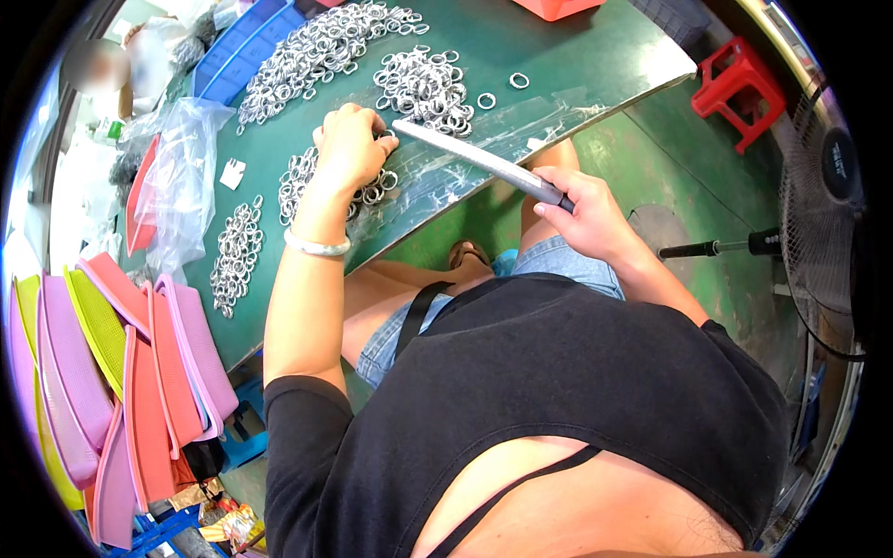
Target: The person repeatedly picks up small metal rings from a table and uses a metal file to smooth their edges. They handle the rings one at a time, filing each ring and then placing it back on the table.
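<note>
My right hand (584,212) is wrapped round the dark handle of a long silver file (484,162). The file slants up and left over the table's near edge. Its far end reaches close to the fingertips of my left hand (353,141). Those fingers are pinched on a small metal ring (389,137), mostly hidden by them. Under and beside my left wrist lies a pile of silver rings (298,181). Just beyond the file's tip is another ring heap (423,88), with a larger one (321,46) behind it.
A smaller ring pile (238,256) lies on the green table (549,46) at left. Beside it are a clear plastic bag (177,191) and a blue bin (244,51). Pink, purple and green baskets (149,400) are stacked at left. A red stool (739,88) and fan (823,186) stand at right.
</note>
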`<state>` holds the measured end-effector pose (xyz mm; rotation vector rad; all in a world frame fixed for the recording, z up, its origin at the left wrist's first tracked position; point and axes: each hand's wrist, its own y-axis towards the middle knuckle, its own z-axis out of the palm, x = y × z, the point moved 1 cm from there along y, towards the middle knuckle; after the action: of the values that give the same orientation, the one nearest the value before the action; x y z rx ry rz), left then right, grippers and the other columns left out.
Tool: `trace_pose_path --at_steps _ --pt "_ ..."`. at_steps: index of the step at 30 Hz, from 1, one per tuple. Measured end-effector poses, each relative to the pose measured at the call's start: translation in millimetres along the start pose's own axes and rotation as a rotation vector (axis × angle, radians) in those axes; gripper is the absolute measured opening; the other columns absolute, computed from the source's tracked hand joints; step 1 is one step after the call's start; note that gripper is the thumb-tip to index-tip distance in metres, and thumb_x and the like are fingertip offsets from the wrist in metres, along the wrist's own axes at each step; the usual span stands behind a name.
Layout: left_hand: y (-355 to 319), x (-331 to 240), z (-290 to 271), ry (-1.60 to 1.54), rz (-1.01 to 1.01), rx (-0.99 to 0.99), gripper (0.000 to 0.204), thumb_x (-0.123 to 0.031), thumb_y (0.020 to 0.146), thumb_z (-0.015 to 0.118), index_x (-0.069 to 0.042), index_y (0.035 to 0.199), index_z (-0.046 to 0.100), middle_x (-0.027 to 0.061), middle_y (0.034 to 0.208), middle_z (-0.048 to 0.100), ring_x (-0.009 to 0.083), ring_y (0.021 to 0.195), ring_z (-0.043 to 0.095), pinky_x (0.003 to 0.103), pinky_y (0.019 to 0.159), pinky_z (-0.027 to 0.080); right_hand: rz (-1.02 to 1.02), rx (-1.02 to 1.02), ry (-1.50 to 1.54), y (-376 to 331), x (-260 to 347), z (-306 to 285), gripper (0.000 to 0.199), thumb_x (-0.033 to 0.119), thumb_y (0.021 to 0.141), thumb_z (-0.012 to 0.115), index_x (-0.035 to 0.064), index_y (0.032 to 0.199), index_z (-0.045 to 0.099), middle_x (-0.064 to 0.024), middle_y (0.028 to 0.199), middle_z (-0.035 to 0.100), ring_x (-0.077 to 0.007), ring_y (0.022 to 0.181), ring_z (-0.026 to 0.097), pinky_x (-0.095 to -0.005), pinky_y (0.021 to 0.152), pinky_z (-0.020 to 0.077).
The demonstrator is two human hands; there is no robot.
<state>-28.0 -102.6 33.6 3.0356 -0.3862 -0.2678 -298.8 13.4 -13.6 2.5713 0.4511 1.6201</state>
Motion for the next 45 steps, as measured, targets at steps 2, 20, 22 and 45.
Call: trace_pose_path --at_steps 2,20,22,45 --pt "2.2 0.4 -0.3 -0.023 0.036 -0.04 0.021 -0.02 0.07 0.073 -0.005 0.081 0.064 0.01 0.092 0.061 0.0293 0.093 0.055 0.04 0.083 0.04 -0.007 -0.006 -0.008 -0.9 0.4 1.1 0.032 0.003 0.074 0.065 0.0017 0.104 0.058 -0.0146 0.086 0.06 -0.0259 0.079 0.061 -0.033 0.07 0.0473" --pt "-24.4 -3.9 -0.6 -1.59 -0.108 0.038 0.012 -0.003 0.088 0.054 0.002 0.099 0.054 0.0116 0.092 0.063 0.018 0.08 0.065 0.025 0.07 0.055 -0.108 -0.066 -0.105 -1.4 5.9 -1.4 0.035 0.004 0.074 0.065 0.0008 0.108 0.056 -0.0157 0.086 0.06 -0.0297 0.078 0.061 -0.0348 0.069 0.0476" --pt "-25.8 -2.8 2.4 -1.604 -0.102 0.012 0.012 -0.003 0.088 0.054 0.001 0.1 0.054 0.0117 0.093 0.063 0.0178 0.08 0.065 0.024 0.07 0.055 -0.104 -0.058 -0.113 -1.5 8.5 -1.6 0.035 0.004 0.074 0.065 0.0007 0.108 0.056 -0.0157 0.086 0.06 -0.0302 0.078 0.061 -0.0351 0.069 0.0477" --pt "-69.0 -38.2 20.3 -1.808 -0.041 -0.008 0.035 0.003 0.08 0.063 0.001 0.114 0.054 0.0069 0.095 0.061 0.0139 0.083 0.059 0.025 0.072 0.05 -0.248 -0.028 -0.144 4.8 29.8 7.4 0.036 0.003 0.072 0.067 0.0017 0.107 0.057 -0.0135 0.085 0.059 -0.0283 0.076 0.061 -0.034 0.066 0.0472"
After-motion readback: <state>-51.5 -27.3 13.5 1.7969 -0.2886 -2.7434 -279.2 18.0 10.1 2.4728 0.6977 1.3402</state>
